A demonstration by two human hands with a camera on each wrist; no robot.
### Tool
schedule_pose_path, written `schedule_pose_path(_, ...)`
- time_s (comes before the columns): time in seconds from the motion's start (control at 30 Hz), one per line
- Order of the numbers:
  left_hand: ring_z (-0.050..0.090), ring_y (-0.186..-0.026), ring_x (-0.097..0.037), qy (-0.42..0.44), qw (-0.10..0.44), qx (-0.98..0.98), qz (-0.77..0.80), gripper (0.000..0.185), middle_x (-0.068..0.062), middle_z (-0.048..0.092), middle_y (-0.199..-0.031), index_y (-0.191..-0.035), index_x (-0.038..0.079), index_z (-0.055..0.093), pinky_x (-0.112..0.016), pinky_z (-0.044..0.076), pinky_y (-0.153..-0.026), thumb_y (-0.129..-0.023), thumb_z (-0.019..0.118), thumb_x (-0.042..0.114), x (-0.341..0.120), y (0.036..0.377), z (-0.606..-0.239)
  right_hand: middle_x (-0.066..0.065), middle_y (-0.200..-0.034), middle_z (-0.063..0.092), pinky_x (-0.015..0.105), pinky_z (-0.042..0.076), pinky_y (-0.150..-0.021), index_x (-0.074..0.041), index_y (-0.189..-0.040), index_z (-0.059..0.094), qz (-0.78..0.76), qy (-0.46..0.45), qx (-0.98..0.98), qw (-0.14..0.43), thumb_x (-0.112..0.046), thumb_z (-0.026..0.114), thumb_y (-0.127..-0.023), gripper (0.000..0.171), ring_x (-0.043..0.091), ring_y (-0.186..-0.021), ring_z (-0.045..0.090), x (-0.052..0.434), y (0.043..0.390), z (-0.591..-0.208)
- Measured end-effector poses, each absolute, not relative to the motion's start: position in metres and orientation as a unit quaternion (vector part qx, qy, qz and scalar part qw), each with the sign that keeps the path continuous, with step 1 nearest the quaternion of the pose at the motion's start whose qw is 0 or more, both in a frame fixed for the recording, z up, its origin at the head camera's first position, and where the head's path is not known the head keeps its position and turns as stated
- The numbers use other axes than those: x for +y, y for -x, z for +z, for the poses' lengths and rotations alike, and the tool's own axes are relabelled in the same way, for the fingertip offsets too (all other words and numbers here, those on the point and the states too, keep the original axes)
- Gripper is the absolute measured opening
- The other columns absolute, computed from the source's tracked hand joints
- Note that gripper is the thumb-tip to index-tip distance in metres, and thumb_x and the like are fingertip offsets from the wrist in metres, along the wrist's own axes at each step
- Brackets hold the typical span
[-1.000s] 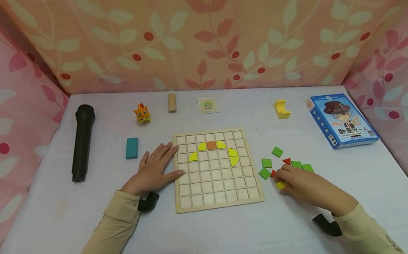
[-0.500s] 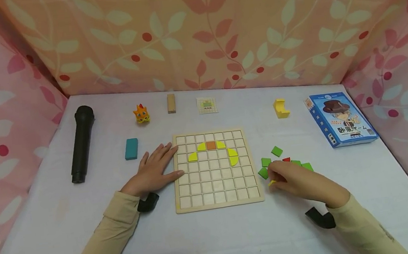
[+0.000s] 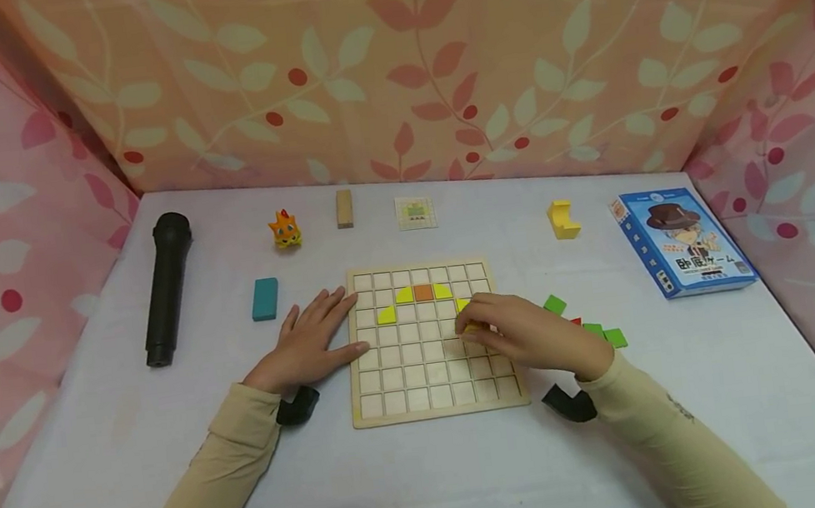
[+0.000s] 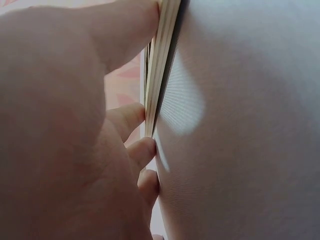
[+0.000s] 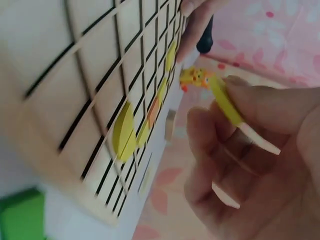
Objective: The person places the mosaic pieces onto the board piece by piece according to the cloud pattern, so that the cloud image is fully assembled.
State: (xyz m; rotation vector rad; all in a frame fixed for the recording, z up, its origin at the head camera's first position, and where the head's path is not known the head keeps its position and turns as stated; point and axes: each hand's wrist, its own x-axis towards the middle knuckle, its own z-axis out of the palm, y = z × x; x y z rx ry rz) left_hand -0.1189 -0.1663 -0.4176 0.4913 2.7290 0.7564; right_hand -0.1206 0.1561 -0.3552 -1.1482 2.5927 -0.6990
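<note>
one yellow tile (image 5: 226, 102) pinched in right hand (image 3: 530, 334).

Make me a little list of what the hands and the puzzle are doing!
Left hand: lies flat on the table, fingers touching the wooden grid board's left edge.
Right hand: over the board's right side, fingers pinching a yellow piece.
On the board: yellow curved pieces and an orange square.
Loose pieces: green squares right of the board.

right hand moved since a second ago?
Yes. The right hand, pinching a yellow tile, went left from the loose green tiles onto the wooden grid board.
</note>
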Motion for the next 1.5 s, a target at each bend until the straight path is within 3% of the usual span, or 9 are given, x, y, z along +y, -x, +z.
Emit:
schedule_pose_path(0.27, 0.007, -0.148, -0.033, -0.169, 0.131, 0.943, 0.254, 0.078, -0.01, 0.016, -0.16, -0.153, 0.015, 0.024, -0.06, -0.002, -0.113, -0.091, 0.06, 0.046, -0.167, 0.12, -0.42, -0.004, -0.085, 0.062, 0.025, 0.047, -0.071, -0.011, -0.098, 0.063, -0.265, 0.339, 0.896, 0.111, -0.01, 0.067, -0.09, 0.009, 0.01, -0.077, 0.053, 0.114, 0.134, -0.365)
schedule_pose_path(0.53, 0.007, -0.148, -0.033, -0.169, 0.136, 0.943, 0.251, 0.078, -0.01, 0.016, -0.16, -0.153, 0.016, 0.024, -0.061, -0.002, -0.113, -0.092, 0.059, 0.049, -0.167, 0.12, -0.42, -0.001, -0.085, 0.066, 0.024, 0.051, -0.07, -0.009, -0.091, 0.064, -0.345, 0.289, 0.878, 0.163, -0.01, 0.07, -0.087, 0.007, 0.008, -0.073, 0.062, 0.081, 0.141, -0.372)
schedule_pose_path(0.77, 0.007, -0.148, -0.033, -0.169, 0.134, 0.944, 0.25, 0.078, -0.01, 0.016, -0.16, -0.153, 0.017, 0.024, -0.061, -0.002, -0.113, -0.092, 0.058, 0.05, -0.166, 0.12, -0.421, 0.0, -0.078, 0.063, 0.023, 0.048, -0.063, -0.007, -0.092, 0.064, -0.351, 0.24, 0.883, 0.2, -0.01, 0.071, -0.086, 0.01, 0.011, -0.062, 0.062, 0.064, 0.146, -0.384)
schedule_pose_path(1.13, 0.006, -0.148, -0.031, -0.171, 0.135, 0.944, 0.249, 0.077, -0.008, 0.015, -0.161, -0.154, 0.018, 0.023, -0.059, -0.002, -0.113, -0.092, 0.058, 0.049, -0.167, 0.121, -0.419, 0.001, -0.074, 0.064, 0.023, 0.048, -0.058, -0.006, -0.095, 0.064, -0.333, 0.233, 0.896, 0.182, -0.014, 0.072, -0.086, 0.015, 0.012, -0.058, 0.062, 0.058, 0.144, -0.383)
schedule_pose_path(1.5, 0.006, -0.148, -0.032, -0.169, 0.14, 0.945, 0.243, 0.078, -0.009, 0.015, -0.161, -0.154, 0.017, 0.022, -0.061, -0.003, -0.113, -0.092, 0.058, 0.049, -0.167, 0.122, -0.421, 0.002, -0.077, 0.063, 0.021, 0.047, -0.062, -0.004, -0.095, 0.064, -0.315, 0.253, 0.901, 0.156, -0.012, 0.076, -0.083, 0.018, 0.011, -0.067, 0.056, 0.056, 0.14, -0.385)
